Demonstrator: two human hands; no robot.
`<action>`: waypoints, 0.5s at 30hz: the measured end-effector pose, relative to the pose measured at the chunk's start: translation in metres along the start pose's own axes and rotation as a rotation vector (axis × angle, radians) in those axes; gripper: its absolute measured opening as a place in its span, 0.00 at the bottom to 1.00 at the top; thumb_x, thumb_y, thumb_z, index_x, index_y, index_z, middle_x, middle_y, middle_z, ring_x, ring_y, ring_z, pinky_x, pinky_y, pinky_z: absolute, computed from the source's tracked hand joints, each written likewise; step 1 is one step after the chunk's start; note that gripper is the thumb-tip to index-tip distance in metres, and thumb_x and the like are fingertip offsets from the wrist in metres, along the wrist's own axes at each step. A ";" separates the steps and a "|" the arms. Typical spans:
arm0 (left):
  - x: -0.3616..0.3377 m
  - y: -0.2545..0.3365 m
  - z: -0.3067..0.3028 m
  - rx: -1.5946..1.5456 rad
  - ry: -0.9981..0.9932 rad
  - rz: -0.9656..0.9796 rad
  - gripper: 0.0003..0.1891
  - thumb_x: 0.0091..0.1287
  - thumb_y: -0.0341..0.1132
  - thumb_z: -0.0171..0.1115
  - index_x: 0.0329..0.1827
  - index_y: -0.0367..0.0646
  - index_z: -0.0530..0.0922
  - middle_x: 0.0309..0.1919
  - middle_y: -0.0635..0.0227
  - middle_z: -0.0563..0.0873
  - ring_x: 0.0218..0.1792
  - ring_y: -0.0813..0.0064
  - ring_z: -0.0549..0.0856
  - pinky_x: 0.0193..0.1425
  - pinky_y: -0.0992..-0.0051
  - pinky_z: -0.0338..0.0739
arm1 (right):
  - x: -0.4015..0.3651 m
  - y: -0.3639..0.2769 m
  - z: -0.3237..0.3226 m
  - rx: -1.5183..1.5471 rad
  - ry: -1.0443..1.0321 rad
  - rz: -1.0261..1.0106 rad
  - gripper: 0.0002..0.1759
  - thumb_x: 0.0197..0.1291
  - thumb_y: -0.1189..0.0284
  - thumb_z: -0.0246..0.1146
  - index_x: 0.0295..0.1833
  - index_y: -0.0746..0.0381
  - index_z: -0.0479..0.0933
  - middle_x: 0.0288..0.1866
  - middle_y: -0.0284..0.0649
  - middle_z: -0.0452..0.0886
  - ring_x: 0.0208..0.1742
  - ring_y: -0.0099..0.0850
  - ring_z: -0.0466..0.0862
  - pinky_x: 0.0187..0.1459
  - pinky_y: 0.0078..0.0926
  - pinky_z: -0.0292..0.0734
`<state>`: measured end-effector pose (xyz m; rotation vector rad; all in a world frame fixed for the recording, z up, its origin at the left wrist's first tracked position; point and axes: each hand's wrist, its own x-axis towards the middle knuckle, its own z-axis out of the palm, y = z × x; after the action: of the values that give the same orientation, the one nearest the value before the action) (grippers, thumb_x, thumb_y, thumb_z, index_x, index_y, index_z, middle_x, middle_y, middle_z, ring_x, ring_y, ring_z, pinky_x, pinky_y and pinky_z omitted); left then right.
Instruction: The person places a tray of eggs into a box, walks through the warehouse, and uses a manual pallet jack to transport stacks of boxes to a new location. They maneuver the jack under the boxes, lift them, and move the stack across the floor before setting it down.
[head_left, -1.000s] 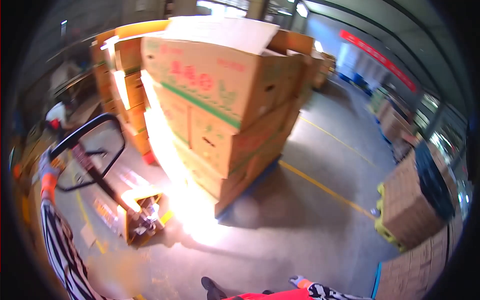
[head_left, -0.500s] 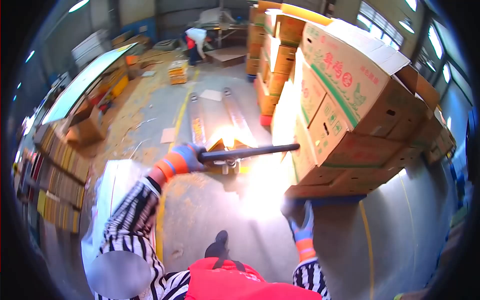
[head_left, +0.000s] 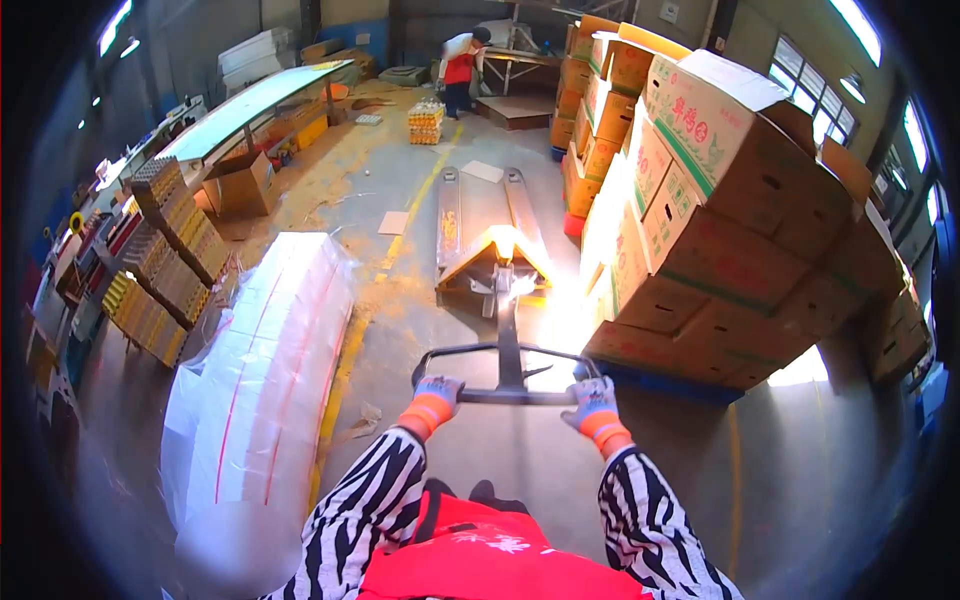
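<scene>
While the two hands are at the lower middle of the frame, the pallet jack [head_left: 508, 325] lies straight ahead of them, in the centre. Its long axis runs from the black handle [head_left: 514, 397] up the frame, away from the person, and it ends in two forks [head_left: 450, 215], which point to the upper middle. Neither hand is clearly nearer: the left hand [head_left: 438, 390] is at the left corner of the handle and the right hand [head_left: 595, 396] is at the right corner, so the shaft stands between them. The fingers of the left hand are curled around the bar. Those of the right hand are also bent over its corner, with the thumb on the near side, and I see no other thing in either hand.

Counting what is around, there is one pallet jack. To its right, very near, stands one large stack of cartons [head_left: 690, 255], and one narrower stack [head_left: 598, 115] is behind it; the single boxes I cannot count surely. At the lower left lies one long white wrapped package [head_left: 280, 370]. On the floor there are two flat pale sheets [head_left: 394, 223], and one other person [head_left: 460, 72] bends at the upper middle.
</scene>
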<state>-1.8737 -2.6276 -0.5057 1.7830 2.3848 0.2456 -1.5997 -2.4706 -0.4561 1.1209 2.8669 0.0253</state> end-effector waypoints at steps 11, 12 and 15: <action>-0.244 0.020 -0.028 0.029 -0.152 0.050 0.07 0.55 0.41 0.60 0.32 0.52 0.80 0.28 0.62 0.85 0.34 0.59 0.84 0.40 0.62 0.75 | -0.221 -0.118 0.025 0.227 0.230 0.020 0.10 0.40 0.63 0.67 0.34 0.47 0.79 0.34 0.35 0.79 0.45 0.37 0.76 0.62 0.43 0.58; -0.267 0.021 -0.030 0.024 -0.144 0.064 0.07 0.55 0.41 0.61 0.32 0.51 0.80 0.28 0.62 0.85 0.34 0.59 0.84 0.40 0.62 0.75 | -0.244 -0.129 0.026 0.271 0.271 0.026 0.11 0.39 0.64 0.67 0.34 0.47 0.79 0.34 0.35 0.79 0.44 0.37 0.76 0.62 0.42 0.59; -0.331 0.021 -0.039 0.016 -0.209 0.077 0.08 0.54 0.42 0.62 0.33 0.52 0.79 0.29 0.63 0.85 0.34 0.60 0.84 0.40 0.63 0.75 | -0.306 -0.171 0.010 0.286 0.281 0.021 0.16 0.36 0.65 0.68 0.37 0.47 0.80 0.33 0.35 0.78 0.43 0.36 0.77 0.63 0.43 0.59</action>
<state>-1.7702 -2.9413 -0.4546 1.8121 2.1833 0.0454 -1.4902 -2.8041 -0.4564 1.2889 3.1842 -0.2544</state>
